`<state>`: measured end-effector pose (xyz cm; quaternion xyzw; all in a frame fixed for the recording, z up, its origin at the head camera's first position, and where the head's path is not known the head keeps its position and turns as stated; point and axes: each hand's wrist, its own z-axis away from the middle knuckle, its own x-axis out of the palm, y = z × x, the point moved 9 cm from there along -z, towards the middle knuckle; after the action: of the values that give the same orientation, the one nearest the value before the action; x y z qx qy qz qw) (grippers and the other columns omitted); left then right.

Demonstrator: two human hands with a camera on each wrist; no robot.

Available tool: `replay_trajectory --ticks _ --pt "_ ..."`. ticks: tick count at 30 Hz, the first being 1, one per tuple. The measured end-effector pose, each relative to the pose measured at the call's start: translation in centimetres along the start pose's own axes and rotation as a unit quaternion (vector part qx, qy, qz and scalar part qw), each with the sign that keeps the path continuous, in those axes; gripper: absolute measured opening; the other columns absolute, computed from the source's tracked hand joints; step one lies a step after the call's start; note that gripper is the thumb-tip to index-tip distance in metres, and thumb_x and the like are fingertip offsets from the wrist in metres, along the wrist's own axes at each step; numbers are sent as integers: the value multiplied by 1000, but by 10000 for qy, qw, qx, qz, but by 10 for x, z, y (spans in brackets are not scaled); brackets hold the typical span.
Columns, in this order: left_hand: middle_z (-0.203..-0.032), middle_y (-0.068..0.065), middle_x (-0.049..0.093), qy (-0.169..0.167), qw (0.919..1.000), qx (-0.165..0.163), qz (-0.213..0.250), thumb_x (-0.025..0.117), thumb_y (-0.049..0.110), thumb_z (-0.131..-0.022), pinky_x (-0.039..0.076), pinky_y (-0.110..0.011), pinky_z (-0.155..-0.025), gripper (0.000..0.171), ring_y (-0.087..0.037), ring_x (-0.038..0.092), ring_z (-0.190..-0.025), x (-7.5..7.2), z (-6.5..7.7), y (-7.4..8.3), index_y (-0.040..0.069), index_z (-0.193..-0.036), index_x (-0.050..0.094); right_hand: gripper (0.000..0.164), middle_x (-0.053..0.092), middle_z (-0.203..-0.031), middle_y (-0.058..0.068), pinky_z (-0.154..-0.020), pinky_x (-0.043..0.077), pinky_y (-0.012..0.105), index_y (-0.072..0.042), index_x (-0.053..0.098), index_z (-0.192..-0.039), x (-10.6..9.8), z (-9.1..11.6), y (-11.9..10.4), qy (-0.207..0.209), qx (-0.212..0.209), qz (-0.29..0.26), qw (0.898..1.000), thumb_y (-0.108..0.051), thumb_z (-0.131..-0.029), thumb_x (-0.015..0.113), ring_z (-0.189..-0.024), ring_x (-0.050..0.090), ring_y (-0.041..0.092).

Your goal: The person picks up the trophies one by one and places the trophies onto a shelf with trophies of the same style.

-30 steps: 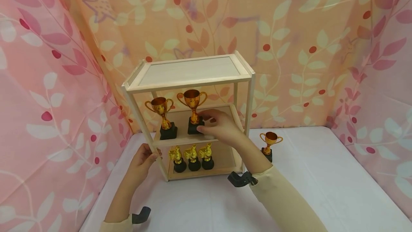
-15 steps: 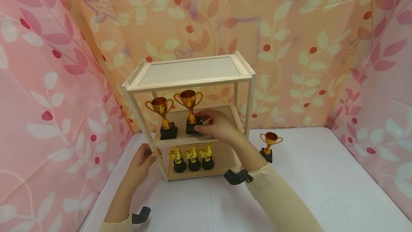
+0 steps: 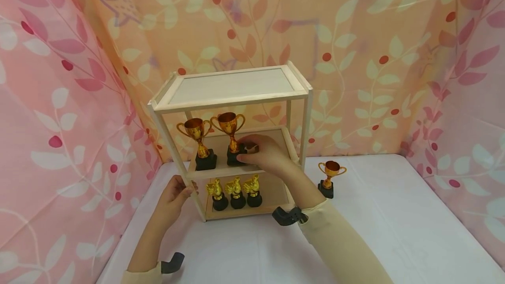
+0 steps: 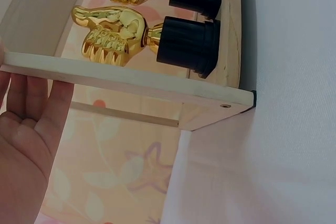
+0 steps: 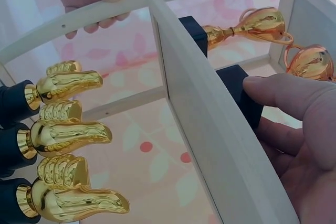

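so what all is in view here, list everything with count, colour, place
tablecloth: 1, white, across the foreground
three-tier rack: 1, pale wood, on the tablecloth
trophy cups: 3, gold on black bases, two on middle tier, one right of rack
thumbs-up trophies: 3, gold on black bases, bottom tier
floral cloth: count unclear, peach behind, pink both sides
wrist devices: 2, black, at the cuffs
sleeves: 2, beige, on both arms
left hand: 1, bare, gripping rack's left side
right hand: 1, bare, pinching the right middle-tier cup's base

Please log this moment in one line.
left hand: grips rack post | right hand: holds trophy cup by base | third cup: on table
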<state>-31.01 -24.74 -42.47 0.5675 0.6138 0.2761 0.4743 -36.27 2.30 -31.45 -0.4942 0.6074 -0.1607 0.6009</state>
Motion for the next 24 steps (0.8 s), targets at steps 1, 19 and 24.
replay_trajectory --ticks 1,19,24 --pt "-110 -8 58 0 10000 -17 -15 54 4 -105 54 -17 -93 21 -11 67 -103 0 0 0 -6 -118 42 47 67 -127 -1 -101 52 42 -20 67 -131 0 0 0 -6 8 20 10000 -32 -88 80 -119 60 21" --pt "-111 -8 57 43 9998 -68 -174 55 6 -105 54 -17 -93 21 -20 67 -104 -1 2 -1 -6 -119 42 46 68 -126 -2 -106 49 42 -18 68 -130 6 -2 -3 -134 -147 220 9996 -30 -87 81 -119 61 20" --pt "-110 -8 58 37 9999 -15 -126 54 6 -106 54 -18 -93 21 -21 67 -104 -1 2 0 -6 -118 43 46 68 -126 -1 -106 49 42 -17 68 -130 8 -3 -3 -182 -122 198 9996 -29 -88 81 -117 60 21"
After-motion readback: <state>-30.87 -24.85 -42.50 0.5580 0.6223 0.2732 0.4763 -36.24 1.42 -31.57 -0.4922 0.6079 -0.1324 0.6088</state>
